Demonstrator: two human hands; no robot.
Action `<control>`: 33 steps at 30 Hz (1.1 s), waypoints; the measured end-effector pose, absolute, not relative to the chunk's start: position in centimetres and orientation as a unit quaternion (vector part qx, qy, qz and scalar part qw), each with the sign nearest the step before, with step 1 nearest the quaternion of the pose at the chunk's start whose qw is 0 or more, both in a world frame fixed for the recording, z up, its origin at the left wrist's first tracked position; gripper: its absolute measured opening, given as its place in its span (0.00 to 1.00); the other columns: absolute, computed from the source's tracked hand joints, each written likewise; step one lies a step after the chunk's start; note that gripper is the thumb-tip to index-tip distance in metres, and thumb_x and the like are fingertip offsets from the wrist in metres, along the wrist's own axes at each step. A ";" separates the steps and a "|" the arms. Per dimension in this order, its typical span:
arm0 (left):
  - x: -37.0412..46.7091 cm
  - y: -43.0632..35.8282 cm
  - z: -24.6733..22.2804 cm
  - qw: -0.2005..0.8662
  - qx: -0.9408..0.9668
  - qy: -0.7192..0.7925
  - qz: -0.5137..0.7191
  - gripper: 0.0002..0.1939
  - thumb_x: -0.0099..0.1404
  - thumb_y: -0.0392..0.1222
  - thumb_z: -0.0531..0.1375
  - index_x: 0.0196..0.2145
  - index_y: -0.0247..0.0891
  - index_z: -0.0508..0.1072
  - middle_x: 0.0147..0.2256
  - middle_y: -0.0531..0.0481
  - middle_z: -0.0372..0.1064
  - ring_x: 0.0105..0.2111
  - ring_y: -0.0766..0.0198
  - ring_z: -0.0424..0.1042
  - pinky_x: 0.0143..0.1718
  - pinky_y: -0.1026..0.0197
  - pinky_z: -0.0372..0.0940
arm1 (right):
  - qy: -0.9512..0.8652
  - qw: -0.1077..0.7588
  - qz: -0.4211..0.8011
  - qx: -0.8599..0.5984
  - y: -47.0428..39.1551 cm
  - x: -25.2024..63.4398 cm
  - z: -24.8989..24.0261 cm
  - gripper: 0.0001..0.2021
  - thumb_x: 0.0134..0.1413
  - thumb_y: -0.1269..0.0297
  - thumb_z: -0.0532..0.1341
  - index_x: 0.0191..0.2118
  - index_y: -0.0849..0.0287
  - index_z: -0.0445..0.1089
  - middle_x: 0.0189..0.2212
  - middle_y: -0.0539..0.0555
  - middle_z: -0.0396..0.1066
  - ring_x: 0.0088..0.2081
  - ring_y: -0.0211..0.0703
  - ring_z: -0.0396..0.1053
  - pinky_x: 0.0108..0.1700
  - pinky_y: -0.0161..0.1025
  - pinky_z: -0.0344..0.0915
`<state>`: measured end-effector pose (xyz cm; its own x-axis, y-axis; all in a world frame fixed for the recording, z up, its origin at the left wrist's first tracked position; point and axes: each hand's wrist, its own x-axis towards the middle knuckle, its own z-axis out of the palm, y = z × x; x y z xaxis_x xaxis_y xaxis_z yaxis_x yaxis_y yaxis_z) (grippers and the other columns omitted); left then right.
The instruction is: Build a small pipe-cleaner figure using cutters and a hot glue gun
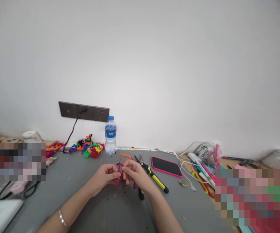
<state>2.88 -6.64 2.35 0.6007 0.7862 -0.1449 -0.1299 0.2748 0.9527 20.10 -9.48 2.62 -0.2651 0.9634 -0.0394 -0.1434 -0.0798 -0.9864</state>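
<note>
My left hand and my right hand are close together over the grey mat, at the lower middle of the view. Between them is a bent magenta fuzzy stem, its strands hanging down. The left thumb and fingers pinch it from the left, while the right thumb and forefinger grip its upper right part. Under and beside my right hand lie pliers with yellow and black handles. An orange stem rests just behind the hands.
Behind the hands stand a water bottle and colourful fuzzy figures. A pink-edged phone and white cables lie to the right. Craft materials crowd the right side, and a white box lies at the lower left of the grey mat.
</note>
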 end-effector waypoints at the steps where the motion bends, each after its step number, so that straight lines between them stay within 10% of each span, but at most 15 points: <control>1: 2.8 -6.6 2.3 0.730 0.516 0.322 0.312 0.18 0.49 0.49 0.70 0.22 0.35 0.68 0.24 0.50 0.73 0.21 0.69 0.67 0.25 0.66 0.60 | -0.507 0.452 0.612 -0.406 -9.5 20.1 2.6 0.20 0.48 0.47 0.65 0.30 0.58 0.60 0.18 0.44 0.68 0.15 0.30 0.62 0.19 0.28 0.55; 33: 2.5 -6.4 2.8 0.741 0.514 0.330 0.279 0.19 0.48 0.46 0.71 0.24 0.35 0.66 0.24 0.55 0.69 0.25 0.68 0.69 0.24 0.69 0.58 | -0.503 0.543 0.581 -0.338 -9.6 19.2 3.5 0.15 0.43 0.56 0.70 0.29 0.60 0.67 0.30 0.49 0.70 0.29 0.35 0.66 0.34 0.32 0.61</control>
